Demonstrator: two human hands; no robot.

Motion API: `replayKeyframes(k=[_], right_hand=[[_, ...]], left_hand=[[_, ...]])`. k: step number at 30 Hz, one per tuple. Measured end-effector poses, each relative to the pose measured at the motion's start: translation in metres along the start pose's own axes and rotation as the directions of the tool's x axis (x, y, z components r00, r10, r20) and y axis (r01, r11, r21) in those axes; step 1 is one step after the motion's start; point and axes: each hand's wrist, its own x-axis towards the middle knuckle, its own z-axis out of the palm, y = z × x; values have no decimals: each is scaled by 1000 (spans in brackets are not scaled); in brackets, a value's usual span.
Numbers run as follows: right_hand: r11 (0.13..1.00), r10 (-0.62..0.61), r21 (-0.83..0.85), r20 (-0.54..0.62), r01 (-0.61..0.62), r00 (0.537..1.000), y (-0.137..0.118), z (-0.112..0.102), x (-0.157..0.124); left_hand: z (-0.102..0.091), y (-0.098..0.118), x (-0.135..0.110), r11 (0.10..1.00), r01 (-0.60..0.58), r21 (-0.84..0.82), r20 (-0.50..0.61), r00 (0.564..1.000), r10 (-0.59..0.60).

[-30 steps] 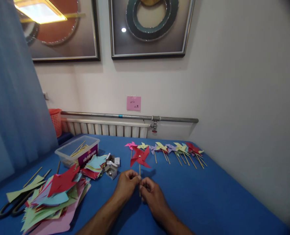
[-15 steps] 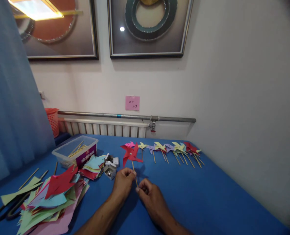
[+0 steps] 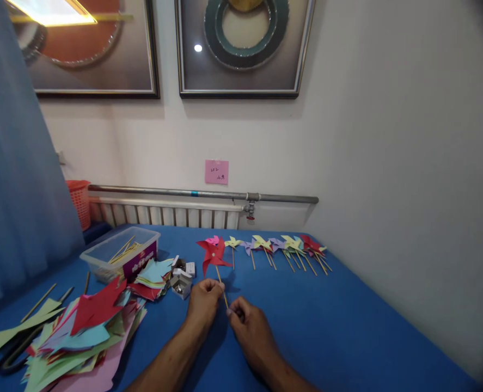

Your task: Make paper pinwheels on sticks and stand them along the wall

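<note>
A pink note (image 3: 216,172) on the wall (image 3: 257,141) bears two handwritten lines: the upper seems to read "252", while the lower, shorter one is too small to make out with certainty. On the clear plastic box (image 3: 102,261), a purple label (image 3: 141,259) carries large white characters, too blurred to read, with fainter print above them.

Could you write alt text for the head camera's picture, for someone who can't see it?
A person's left hand pinches the stick of a red paper pinwheel, with the right hand at its lower end, over a blue table. More pinwheels lie beyond, to the right; stacked colored paper lies at left.
</note>
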Motion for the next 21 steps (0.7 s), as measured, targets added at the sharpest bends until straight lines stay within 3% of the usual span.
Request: replayKeyframes(k=[11, 17, 21], right_hand=[[999, 41, 13, -57, -41, 998, 4, 1, 2], [994, 59, -82, -98, -67, 993, 16, -2, 10], [985, 65, -153, -114, -82, 991, 20, -9, 23]], left_hand=[[6, -12, -2, 998, -9, 58, 75, 997, 4], [7, -24, 1, 991, -36, 128, 59, 998, 29], [5, -23, -1, 962, -125, 243, 85, 991, 107]])
